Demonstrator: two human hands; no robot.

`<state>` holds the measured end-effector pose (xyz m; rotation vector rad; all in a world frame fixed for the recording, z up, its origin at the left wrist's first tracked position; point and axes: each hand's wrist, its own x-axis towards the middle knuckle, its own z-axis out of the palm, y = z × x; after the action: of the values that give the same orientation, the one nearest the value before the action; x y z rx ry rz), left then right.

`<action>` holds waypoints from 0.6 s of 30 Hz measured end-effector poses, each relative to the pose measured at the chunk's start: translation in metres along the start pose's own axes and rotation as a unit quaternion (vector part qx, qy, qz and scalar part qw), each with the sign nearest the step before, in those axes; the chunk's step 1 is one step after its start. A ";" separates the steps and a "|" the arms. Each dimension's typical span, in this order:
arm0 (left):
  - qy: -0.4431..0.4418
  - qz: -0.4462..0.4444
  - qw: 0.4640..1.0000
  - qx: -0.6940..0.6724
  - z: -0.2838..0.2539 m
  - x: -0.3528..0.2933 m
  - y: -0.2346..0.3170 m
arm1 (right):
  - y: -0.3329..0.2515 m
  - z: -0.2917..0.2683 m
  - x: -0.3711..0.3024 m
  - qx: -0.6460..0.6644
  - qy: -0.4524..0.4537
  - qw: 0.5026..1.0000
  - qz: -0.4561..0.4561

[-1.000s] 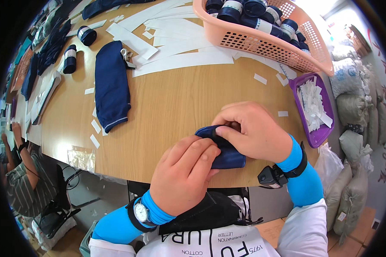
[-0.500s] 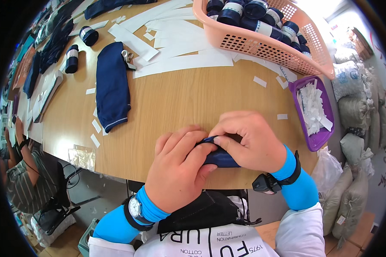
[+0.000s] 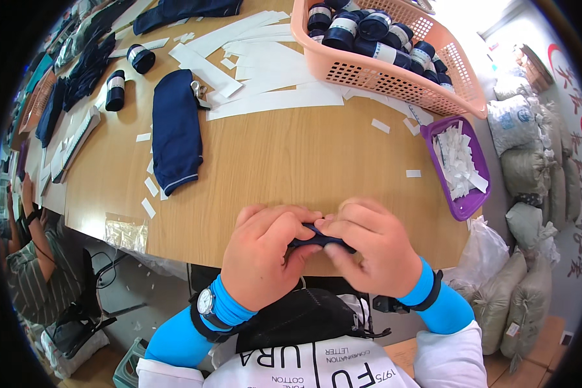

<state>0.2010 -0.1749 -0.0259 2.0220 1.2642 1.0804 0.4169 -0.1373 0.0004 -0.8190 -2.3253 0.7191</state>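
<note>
A rolled piece of dark navy knit fabric (image 3: 321, 240) is gripped between both hands close to the table's near edge. My left hand (image 3: 265, 255) has its fingers curled over the roll's left part, thumb below. My right hand (image 3: 376, 249) pinches the right part, its fingertips almost meeting the left ones. Much of the roll is hidden under the fingers. Farther left on the table lies a flat navy knit piece (image 3: 176, 129) with a pale line across its near end. Metal scissors or snips (image 3: 199, 90) rest against its upper right edge.
A pink basket (image 3: 381, 81) of banded navy rolls stands far right, with a purple tray (image 3: 464, 205) of paper slips nearer. White paper strips (image 3: 265, 72) cover the back. Two banded rolls, one upright (image 3: 115, 94), stand left. Another person (image 3: 42, 252) sits far left.
Both hands have turned inward over the fabric, covering more of it. The right hand has come down and slightly left; its fingers now lie along the roll.
</note>
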 end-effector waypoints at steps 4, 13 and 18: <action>0.008 -0.007 1.000 0.007 -0.003 -0.001 0.001 | -0.015 0.005 -0.006 -0.076 -0.001 0.997 -0.003; 0.028 0.043 0.998 0.028 -0.003 -0.003 0.013 | -0.008 0.014 -0.013 0.019 0.065 0.996 0.053; 0.096 0.034 0.988 -0.114 -0.018 0.003 0.025 | -0.029 0.003 0.011 0.096 0.110 0.989 0.018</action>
<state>0.1989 -0.1829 0.0034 1.8359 1.1118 1.4134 0.3971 -0.1500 0.0206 -0.8109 -2.0160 0.8114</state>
